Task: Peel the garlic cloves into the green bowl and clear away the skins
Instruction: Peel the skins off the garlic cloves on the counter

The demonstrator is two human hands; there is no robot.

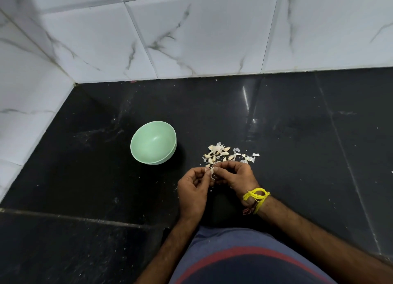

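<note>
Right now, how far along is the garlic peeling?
Early. The bowl looks empty, so no peeled clove is in it. Both hands, left and right, pinch one clove between them. Left to do: the pile of cloves and skins on the counter.

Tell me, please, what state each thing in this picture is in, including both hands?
green bowl: upright on the black counter, nothing visible inside.
garlic pile: cloves and loose skins mixed, lying to the right of the bowl, apart from it.
garlic clove: pinched between both hands, skin partly on.
left hand: fingers curled, pinching the clove.
right hand: fingers curled, pinching the same clove.
yellow thread: tied round the right wrist.
</note>
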